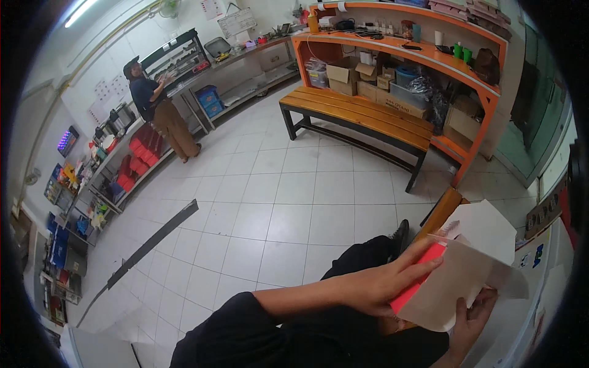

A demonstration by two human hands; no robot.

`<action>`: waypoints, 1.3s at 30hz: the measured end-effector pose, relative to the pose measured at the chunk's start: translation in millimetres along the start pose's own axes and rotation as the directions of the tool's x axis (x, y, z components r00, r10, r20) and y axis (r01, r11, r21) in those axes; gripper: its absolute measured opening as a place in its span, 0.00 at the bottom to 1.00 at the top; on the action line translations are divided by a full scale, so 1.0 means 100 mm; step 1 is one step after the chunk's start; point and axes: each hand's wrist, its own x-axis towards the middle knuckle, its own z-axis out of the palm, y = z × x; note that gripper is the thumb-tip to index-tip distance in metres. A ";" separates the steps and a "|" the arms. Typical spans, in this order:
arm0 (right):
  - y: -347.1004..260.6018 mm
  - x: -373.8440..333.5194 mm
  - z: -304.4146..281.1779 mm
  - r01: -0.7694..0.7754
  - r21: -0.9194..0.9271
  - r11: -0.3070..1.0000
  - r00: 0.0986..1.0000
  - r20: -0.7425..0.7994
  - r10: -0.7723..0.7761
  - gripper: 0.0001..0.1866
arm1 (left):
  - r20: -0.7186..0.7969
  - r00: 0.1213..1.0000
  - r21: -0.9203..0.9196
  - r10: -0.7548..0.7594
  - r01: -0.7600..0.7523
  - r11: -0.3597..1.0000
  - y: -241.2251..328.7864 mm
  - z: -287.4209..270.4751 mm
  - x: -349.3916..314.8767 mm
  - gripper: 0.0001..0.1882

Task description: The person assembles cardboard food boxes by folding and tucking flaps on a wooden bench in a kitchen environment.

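Note:
A partly folded paper box [451, 285], red on one face and greyish white on the other, is between my two hands at the lower right. My left hand [383, 285] grips its red side, with the fingers laid along the edge. Below it, my right hand [471, 322] closes on the lower flap, the thumb against the pale face. Part of the right hand's fingers is hidden by the card. White card sheets [488, 227] show just beyond the box, beside a wooden bench end [443, 208].
A slatted wooden bench [356, 116] stands ahead, in front of an orange shelf unit [392, 43] with cardboard boxes. Another person [147, 98] stands at the far-left metal counter. Red stacks [142, 150] fill a low shelf. A dark strip [153, 242] crosses the tiled floor.

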 end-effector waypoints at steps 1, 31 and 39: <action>0.03 -0.02 -0.02 -0.056 0.016 0.998 0.998 -0.030 0.056 0.18 | 0.030 0.999 -0.025 -0.011 0.012 1.000 -0.01 0.05 -0.01 0.56; 0.45 0.25 -1.14 -0.257 -0.137 0.957 0.902 -0.388 0.187 0.35 | 0.080 0.975 -0.101 0.206 -0.197 0.975 -0.23 0.61 0.44 0.31; 1.07 1.28 -1.60 -0.285 -0.664 0.692 0.958 -0.212 0.192 0.39 | -0.138 0.908 -0.132 -0.395 0.378 0.916 -1.49 0.58 0.91 0.37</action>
